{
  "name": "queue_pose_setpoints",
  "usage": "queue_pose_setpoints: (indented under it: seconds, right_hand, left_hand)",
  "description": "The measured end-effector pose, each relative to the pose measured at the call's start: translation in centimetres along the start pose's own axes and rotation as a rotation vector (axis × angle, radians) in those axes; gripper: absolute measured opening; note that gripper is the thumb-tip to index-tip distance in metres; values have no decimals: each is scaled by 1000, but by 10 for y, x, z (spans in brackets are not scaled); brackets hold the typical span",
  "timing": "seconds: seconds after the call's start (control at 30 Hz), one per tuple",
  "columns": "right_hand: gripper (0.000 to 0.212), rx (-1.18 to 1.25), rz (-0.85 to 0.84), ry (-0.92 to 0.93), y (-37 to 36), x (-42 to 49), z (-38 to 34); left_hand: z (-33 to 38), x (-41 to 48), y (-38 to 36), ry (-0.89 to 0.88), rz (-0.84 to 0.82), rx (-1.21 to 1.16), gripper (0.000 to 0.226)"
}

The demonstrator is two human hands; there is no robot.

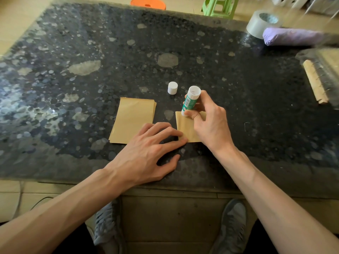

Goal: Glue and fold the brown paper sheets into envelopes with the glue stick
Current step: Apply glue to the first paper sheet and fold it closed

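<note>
R hand [207,123], grip clamped on uncapped glue stick [190,100], is gluing the far edge of 1 sheet [184,127] while L hand [146,154], grip flat and apart, is pinning its near corner to the tabletop [256,107]; stack [133,121] beside it is waiting unfolded, so prob. early on.

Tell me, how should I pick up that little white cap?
Pinch the small white round plastic cap across its curved side wall, coming from above: it stands upright alone on the dark speckled table, with free space all round.
</note>
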State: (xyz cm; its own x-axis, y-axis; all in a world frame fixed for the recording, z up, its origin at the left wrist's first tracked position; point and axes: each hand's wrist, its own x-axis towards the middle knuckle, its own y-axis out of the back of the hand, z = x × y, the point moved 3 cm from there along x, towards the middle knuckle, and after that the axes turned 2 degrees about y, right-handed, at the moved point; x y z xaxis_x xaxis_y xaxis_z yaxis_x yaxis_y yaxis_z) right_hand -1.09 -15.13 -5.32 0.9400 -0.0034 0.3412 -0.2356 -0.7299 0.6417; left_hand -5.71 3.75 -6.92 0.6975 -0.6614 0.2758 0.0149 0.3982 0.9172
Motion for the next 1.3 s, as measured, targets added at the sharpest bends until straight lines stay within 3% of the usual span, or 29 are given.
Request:
queue_pose_setpoints:
  seconds: [0.2,0.4,0.57,1.03,1.17,1.3]
  right_hand:
    - [27,5,42,-1,-2,3,2]
    - [25,225,251,-84,18,1,8]
    - [28,360,139,-153,25,-5,2]
    - [29,46,-213,-36,33,-26,2]
    - [27,-13,-236,5,30,-26,2]
    - [27,-43,-155,24,31,-27,2]
  left_hand:
    - [0,0,0,4,0,-8,43]
    - [-1,0,0,3,-11,-7,44]
    - [-2,0,0,7,-20,-3,45]
    - [0,2,0,17,-36,14,48]
    - [1,2,0,13,-49,34,50]
    - [1,1,0,17,-52,42,49]
